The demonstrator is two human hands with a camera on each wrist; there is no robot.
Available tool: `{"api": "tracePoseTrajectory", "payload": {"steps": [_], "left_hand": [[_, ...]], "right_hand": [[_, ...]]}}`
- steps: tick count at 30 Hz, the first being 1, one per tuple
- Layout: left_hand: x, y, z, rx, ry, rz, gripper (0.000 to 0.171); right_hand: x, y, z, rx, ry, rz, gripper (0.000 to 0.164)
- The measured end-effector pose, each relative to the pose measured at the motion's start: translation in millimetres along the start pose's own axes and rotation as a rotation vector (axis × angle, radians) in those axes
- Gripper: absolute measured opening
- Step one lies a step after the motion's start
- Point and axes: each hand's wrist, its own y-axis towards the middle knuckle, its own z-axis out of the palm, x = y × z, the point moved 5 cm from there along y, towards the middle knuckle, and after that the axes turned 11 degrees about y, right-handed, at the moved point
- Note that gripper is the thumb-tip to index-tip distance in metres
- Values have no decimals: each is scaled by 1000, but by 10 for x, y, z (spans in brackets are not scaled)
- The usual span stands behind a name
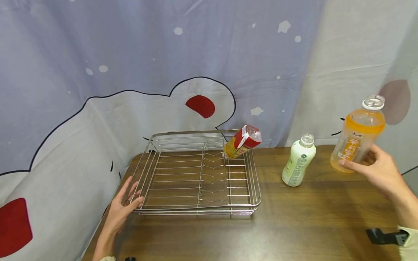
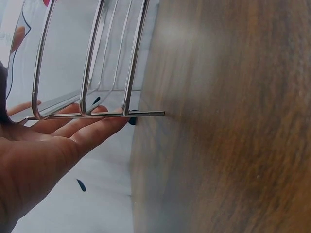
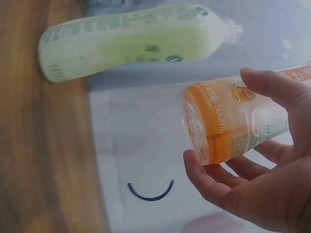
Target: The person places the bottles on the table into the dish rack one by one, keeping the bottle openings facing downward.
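A wire rack (image 1: 199, 210) stands on the wooden table, and my left hand (image 1: 119, 206) holds its front left corner. In the left wrist view, the fingers (image 2: 99, 131) lie along the outside of the wires. My right hand (image 1: 380, 170) grips a clear plastic bottle (image 1: 359, 132) with an orange label and no cap. That bottle is off the table, leaning a little, neck up. Left of it a pale green bottle (image 1: 298, 161), also uncapped, stands on the table. A bottle with a red and yellow label (image 1: 241, 143) leans neck down in the rack's back right corner.
The wooden table (image 1: 294, 224) ends at a patterned curtain (image 1: 147, 54) hanging behind it. A black strap piece (image 1: 386, 237) sticks out at the right sleeve (image 1: 408, 243). A small black object (image 1: 130, 259) shows at the bottom edge near the left forearm.
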Motion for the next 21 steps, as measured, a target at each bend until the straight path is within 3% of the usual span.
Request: {"api": "tracePoseTrajectory", "payload": {"steps": [10, 21], "left_hand": [[1, -5, -1, -1, 1, -16, 87], [9, -3, -1, 1, 8, -17, 87]], "right_hand": [[324, -52, -12, 25, -61, -35, 65], [586, -108, 107, 32, -112, -95, 65]]}}
